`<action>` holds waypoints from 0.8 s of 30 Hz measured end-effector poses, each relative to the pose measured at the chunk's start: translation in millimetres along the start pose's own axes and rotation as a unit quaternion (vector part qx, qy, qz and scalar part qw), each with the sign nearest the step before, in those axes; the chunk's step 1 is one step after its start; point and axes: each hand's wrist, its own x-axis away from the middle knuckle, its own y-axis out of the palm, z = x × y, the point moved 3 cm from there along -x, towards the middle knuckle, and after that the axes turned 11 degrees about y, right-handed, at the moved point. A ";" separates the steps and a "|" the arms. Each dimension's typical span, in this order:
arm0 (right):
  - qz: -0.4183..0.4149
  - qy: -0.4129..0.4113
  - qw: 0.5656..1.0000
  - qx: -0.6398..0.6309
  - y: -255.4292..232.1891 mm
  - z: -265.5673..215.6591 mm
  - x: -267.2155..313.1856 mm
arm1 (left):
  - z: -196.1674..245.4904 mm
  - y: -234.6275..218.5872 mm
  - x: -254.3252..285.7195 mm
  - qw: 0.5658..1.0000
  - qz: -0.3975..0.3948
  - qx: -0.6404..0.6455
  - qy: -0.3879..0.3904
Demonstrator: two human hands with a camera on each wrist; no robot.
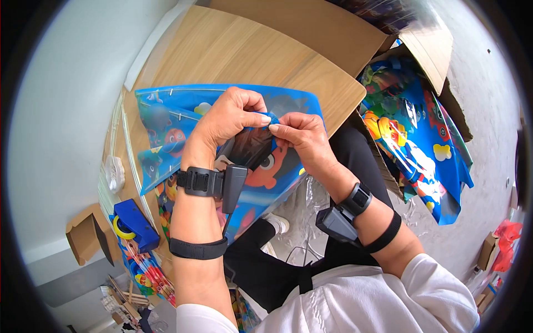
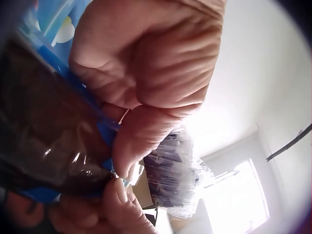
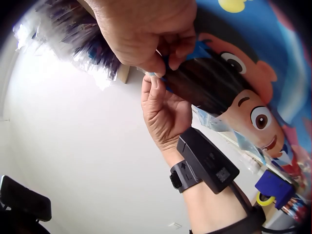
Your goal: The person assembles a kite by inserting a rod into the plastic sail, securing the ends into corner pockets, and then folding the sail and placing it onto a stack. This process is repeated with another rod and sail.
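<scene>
A blue plastic sheet (image 1: 288, 102) printed with cartoon faces lies over the table, its near part lifted by both hands. My left hand (image 1: 227, 119) pinches a gathered blue edge between thumb and forefinger. Right beside it, thumb tip against thumb tip, my right hand (image 1: 306, 139) pinches the same edge. Below the fingers hangs a dark, shiny part (image 1: 250, 147) of the print. In the right wrist view, a large printed face (image 3: 253, 112) shows on the sheet. The left wrist view has the pinched spot close up, with the left thumb (image 2: 134, 141) over it.
The wooden table (image 1: 250, 47) curves around the sheet. An open cardboard box (image 1: 438, 61) at right holds more printed plastic (image 1: 433, 139). A blue tape dispenser (image 1: 136, 225) with yellow tape sits at left, near a small cardboard box (image 1: 86, 236). Clear-wrapped packs (image 2: 173, 173) are stacked behind.
</scene>
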 end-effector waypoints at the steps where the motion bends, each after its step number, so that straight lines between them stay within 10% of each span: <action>1: 0.007 0.004 1.000 0.014 -0.1 -0.5 -0.1 | 0.4 1.5 0.6 1.000 0.013 -0.007 -0.001; 5: 0.148 -0.022 0.988 0.027 3.3 2.8 8.7 | 3.1 5.7 1.6 0.998 0.044 -0.045 -0.007; 8: 0.198 -0.289 0.927 0.134 -3.7 -1.3 14.0 | 3.7 9.9 1.1 0.995 0.068 -0.068 0.009; 11: 0.210 -0.372 0.862 0.271 7.9 -17.5 24.8 | 10.8 11.4 2.7 0.991 0.085 -0.105 -0.009; 18: 0.225 -0.419 0.799 0.368 13.6 -15.0 18.9 | 6.4 11.9 3.5 0.991 0.097 -0.087 0.008; 24: 0.197 -0.268 0.901 0.278 -0.2 -19.2 5.5 | 7.3 13.6 3.4 0.992 0.087 -0.091 0.030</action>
